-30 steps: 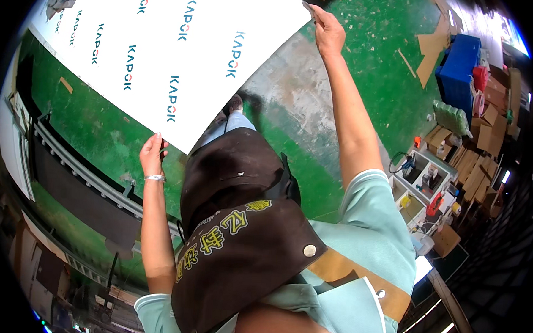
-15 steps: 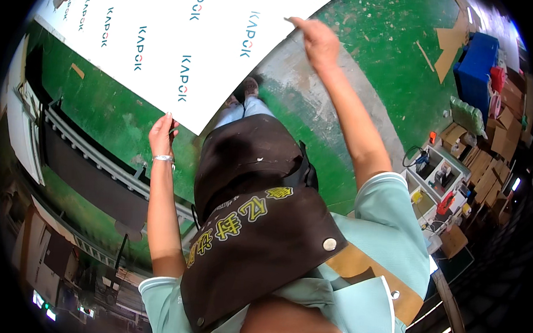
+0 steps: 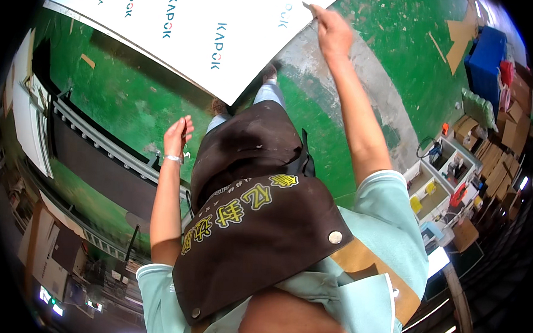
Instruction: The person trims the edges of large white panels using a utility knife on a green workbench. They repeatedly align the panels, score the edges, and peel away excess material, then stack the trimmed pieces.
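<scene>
White printed sheet [image 3: 191, 44]: far side of the person, above the green floor [image 3: 393, 65], running out of view at the far edge. One corner points near, toward the person, just beyond the dark apron [image 3: 263, 244]. From this corner the left edge runs far-left, the right edge far-right. Left edge is the longer in view; the sheet is cut off at the far side, so long axis cannot be confirmed. Printed marks repeat in rows, each stretched roughly far to near. Support under the sheet not visible; a shadow lies on the floor beside its left edge.

Left hand [image 3: 175, 137]: off the sheet, left of the near corner, fingers pointing far. Grip half curled, digits apart, nothing in it. Bracelet [image 3: 174, 159] at the wrist.

Right hand [image 3: 334, 35]: at the right edge of the sheet, fingertips directed far-left over it. Grip: digits drawn close at the tips; blurred, cannot tell whether clamped on the sheet or on something small.

Left shoe [image 3: 218, 106] by the near corner; right shoe [image 3: 271, 72] just right of the right edge. Grey rail [image 3: 104, 140] to the left; blue box [image 3: 485, 63] well to the right.
</scene>
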Tool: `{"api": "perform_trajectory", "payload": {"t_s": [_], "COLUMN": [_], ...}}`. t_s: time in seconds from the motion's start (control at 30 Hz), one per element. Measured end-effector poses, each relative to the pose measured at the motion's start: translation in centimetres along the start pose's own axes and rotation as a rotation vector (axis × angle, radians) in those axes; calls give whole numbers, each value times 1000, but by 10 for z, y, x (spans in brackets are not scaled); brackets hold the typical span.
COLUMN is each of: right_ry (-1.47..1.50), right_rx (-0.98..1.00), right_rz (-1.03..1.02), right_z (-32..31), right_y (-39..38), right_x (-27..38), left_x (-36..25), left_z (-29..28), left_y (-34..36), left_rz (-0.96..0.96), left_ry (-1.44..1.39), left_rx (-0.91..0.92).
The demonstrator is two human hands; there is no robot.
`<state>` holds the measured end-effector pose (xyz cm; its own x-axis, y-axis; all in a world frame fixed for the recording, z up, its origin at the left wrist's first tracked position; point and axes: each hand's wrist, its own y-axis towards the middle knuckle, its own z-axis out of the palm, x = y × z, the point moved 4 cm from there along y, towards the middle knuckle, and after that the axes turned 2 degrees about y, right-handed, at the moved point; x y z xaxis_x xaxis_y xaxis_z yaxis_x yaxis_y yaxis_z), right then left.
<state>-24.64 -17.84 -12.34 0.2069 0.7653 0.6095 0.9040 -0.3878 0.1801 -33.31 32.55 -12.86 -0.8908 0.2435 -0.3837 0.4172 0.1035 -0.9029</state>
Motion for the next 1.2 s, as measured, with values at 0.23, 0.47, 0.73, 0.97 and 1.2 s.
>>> {"api": "perform_trajectory", "payload": {"t_s": [0.23,0.47,0.73,0.97,1.2], "right_ry": [53,47,-153,23,63], "right_rx": [106,11,-7,-13,85], "right_rz": [-28,108,28,-24,34], "right_z": [23,31,26,37,40], "right_y": [-127,-110,-121,-154,-186], "right_x": [124,95,113,155,189], "left_x": [82,63,-124,-166,-154], "left_z": [-117,-165,36,76,78], "left_y": [19,36,48,64,71], "left_rz": [-169,-123,246,244,165], "left_ry": [-104,-37,131,254,220], "left_rx": [-92,-106,231,321,342]}}
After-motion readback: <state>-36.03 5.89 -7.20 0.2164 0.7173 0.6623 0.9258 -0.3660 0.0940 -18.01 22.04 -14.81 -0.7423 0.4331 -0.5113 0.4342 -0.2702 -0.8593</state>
